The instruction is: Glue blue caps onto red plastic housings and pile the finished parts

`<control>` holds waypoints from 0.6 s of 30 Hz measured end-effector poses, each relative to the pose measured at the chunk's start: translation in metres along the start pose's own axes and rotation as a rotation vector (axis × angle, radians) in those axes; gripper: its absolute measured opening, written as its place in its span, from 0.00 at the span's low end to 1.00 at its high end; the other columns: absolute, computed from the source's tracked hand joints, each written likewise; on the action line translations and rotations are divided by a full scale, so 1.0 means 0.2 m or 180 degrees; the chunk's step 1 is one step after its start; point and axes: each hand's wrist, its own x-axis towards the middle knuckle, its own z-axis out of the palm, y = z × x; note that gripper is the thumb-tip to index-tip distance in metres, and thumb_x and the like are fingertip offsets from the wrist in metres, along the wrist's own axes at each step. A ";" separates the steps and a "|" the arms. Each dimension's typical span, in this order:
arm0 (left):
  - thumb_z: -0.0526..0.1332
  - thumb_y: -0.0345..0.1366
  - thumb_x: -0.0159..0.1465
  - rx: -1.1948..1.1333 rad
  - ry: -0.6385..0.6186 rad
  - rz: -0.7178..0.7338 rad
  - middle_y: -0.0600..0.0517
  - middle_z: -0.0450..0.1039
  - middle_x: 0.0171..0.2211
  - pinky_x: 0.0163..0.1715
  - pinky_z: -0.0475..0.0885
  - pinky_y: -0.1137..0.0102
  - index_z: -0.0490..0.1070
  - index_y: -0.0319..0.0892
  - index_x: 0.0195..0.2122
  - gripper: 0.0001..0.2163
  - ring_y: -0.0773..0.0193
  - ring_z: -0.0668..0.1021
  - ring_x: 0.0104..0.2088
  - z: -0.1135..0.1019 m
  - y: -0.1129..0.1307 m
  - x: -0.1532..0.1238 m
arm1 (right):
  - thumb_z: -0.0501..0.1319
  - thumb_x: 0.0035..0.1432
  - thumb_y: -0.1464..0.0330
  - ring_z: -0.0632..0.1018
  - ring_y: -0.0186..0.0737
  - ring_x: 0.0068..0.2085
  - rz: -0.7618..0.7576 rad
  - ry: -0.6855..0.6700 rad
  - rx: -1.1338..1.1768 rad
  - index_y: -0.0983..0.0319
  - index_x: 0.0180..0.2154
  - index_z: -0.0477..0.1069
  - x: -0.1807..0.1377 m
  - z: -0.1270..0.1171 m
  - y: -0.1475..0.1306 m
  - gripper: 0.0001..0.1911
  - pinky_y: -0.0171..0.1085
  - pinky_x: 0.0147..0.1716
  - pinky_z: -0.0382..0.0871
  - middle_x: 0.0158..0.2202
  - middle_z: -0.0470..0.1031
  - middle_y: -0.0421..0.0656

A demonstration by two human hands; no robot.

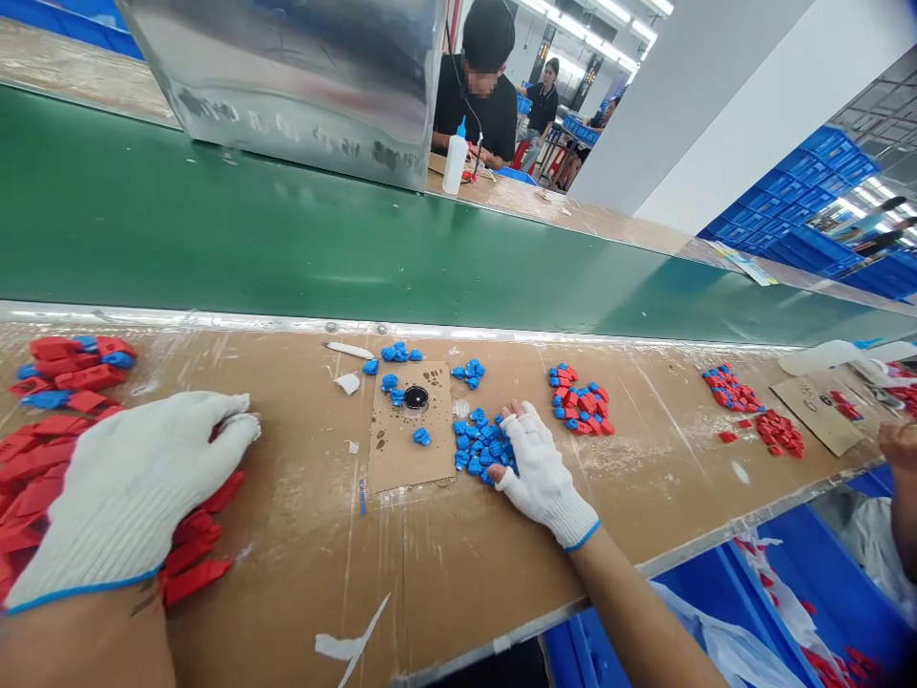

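My left hand (136,487), in a white knitted glove, rests over a heap of red plastic pieces (43,459) at the left. Its fingers are curled together, and whatever they may hold is hidden. My right hand (537,468) wears a white glove with bare fingertips. Its thumb and fingers are apart at the right edge of a pile of small blue plastic pieces (477,444), touching it. Left of that pile, a small round dish of dark liquid (415,399) sits on a stained cardboard sheet (412,463), with a few blue pieces around it.
Joined red and blue pieces (580,401) lie right of my hand. Behind the bench runs a green conveyor belt (344,248) under a metal housing (301,86). A white pen-like tool (349,350) lies near the bench's back edge. Blue crates (809,573) stand below; a co-worker (477,96) sits opposite.
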 end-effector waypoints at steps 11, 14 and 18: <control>0.44 0.46 0.75 0.0568 -0.0251 -0.0056 0.39 0.81 0.63 0.47 0.74 0.53 0.81 0.41 0.58 0.28 0.37 0.83 0.58 -0.08 0.09 -0.02 | 0.50 0.71 0.39 0.62 0.59 0.79 -0.0526 0.0031 0.1128 0.61 0.73 0.66 0.41 -0.03 0.03 0.44 0.58 0.77 0.57 0.76 0.64 0.57; 0.44 0.46 0.75 0.0512 -0.0230 -0.0021 0.39 0.81 0.62 0.47 0.73 0.53 0.82 0.40 0.57 0.28 0.37 0.83 0.58 -0.08 0.10 -0.02 | 0.39 0.70 0.34 0.62 0.58 0.79 -0.0426 0.0179 0.1280 0.64 0.73 0.65 0.55 -0.07 0.08 0.51 0.57 0.79 0.52 0.76 0.65 0.59; 0.45 0.46 0.75 0.0523 0.0042 0.0095 0.40 0.83 0.59 0.46 0.72 0.54 0.83 0.42 0.54 0.27 0.38 0.84 0.56 -0.05 0.10 -0.03 | 0.39 0.71 0.35 0.71 0.58 0.74 -0.0484 -0.0046 0.1245 0.63 0.69 0.72 0.72 -0.08 0.07 0.50 0.55 0.75 0.60 0.71 0.73 0.58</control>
